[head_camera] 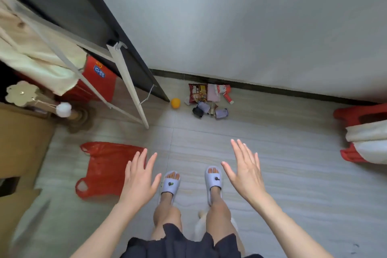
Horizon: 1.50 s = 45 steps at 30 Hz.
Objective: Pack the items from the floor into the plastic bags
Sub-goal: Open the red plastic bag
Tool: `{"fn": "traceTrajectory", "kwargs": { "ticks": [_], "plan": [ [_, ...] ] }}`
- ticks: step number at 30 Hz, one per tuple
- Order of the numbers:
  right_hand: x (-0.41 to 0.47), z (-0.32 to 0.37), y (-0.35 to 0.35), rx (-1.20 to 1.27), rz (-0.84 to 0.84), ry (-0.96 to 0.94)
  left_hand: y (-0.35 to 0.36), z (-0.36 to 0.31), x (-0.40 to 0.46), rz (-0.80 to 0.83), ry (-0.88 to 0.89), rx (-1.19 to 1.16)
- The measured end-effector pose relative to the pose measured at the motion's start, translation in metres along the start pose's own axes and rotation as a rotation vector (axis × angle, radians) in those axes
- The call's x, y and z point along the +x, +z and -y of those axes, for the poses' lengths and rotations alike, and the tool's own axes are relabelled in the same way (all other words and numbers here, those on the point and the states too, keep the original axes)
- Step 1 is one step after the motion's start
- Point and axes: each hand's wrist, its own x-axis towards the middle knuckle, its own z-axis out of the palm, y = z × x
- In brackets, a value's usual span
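Both the left hand (139, 178) and right hand (245, 170) hovered empty with fingers spread, the red bag (100, 168) flat at lower left, the items (206, 99) piled at upper centre; best to open the bag first.

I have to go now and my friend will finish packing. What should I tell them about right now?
Left hand: open, holding nothing, above the floor.
Right hand: open, holding nothing too.
Red plastic bag: lies flat on the floor, just left of the left hand.
Pile of items: by the wall ahead, snack packet, pouches and small cups; an orange ball sits just left of it.
Done: nothing packed yet as far as can be seen.
Left: pick up the bag, put in the pile and the ball.
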Motion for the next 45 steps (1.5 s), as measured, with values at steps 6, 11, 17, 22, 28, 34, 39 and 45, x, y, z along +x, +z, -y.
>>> {"fn": "traceTrajectory", "kwargs": {
  "ticks": [6, 11, 17, 22, 28, 34, 39, 45],
  "plan": [
    [0.07, -0.059, 0.042, -0.183, 0.173, -0.186, 0.094, 0.0, 0.017, 0.007, -0.207, -0.026],
    [0.132, -0.099, 0.121, -0.319, 0.216, -0.286, 0.197, 0.007, 0.048, 0.061, -0.258, -0.106],
    [0.2, -0.135, 0.282, -0.391, 0.289, -0.402, 0.336, 0.073, 0.112, 0.104, -0.238, -0.055],
    [0.272, -0.174, 0.437, -0.527, 0.396, -0.516, 0.437, 0.169, 0.175, -0.06, -0.291, 0.018],
    [0.353, -0.191, 0.565, -0.678, 0.377, -0.61, 0.525, 0.26, 0.236, -0.078, -0.717, -0.124],
    [0.371, -0.205, 0.589, -0.764, 0.413, -0.66, 0.553, 0.239, 0.264, -0.029, -0.61, -0.225],
    [0.356, -0.2, 0.556, -0.554, 0.436, -0.694, 0.546, 0.187, 0.263, 0.047, -0.23, -0.433],
    [0.345, -0.179, 0.546, -0.366, 0.253, -0.73, 0.52, 0.181, 0.261, -0.233, 0.008, -0.323]
  ]
}}
